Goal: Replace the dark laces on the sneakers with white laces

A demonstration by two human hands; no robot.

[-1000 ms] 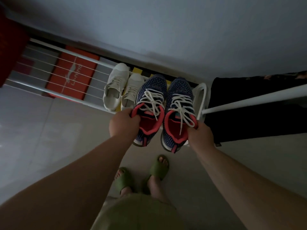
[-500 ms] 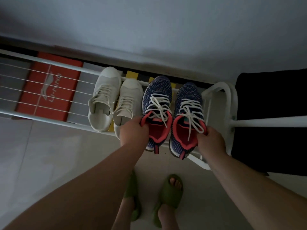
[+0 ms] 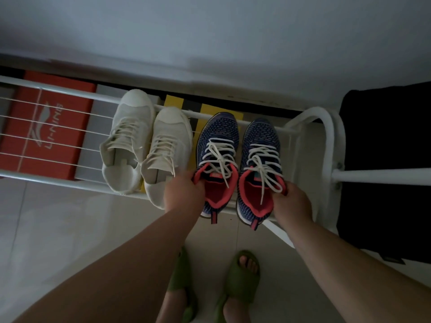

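Note:
Two navy knit sneakers with coral-red collars and white laces rest on the top tier of a white wire shoe rack (image 3: 235,212). My left hand (image 3: 183,193) grips the collar of the left sneaker (image 3: 218,134) at its left side. My right hand (image 3: 292,201) pinches the collar of the right sneaker (image 3: 262,137) at its right side. Both heels overhang the rack's front bar. The white lace ends hang loose into the shoe openings.
A pair of white canvas shoes (image 3: 149,145) stands just left of the sneakers on the same tier. An orange shoe box (image 3: 46,127) lies under the rack at left. Dark cloth (image 3: 384,159) hangs over a white bar at right. My feet in green slides (image 3: 242,278) stand on the tiled floor.
Both hands have carried the sneakers forward and down onto the rack beside the white shoes. The view has moved closer to the rack.

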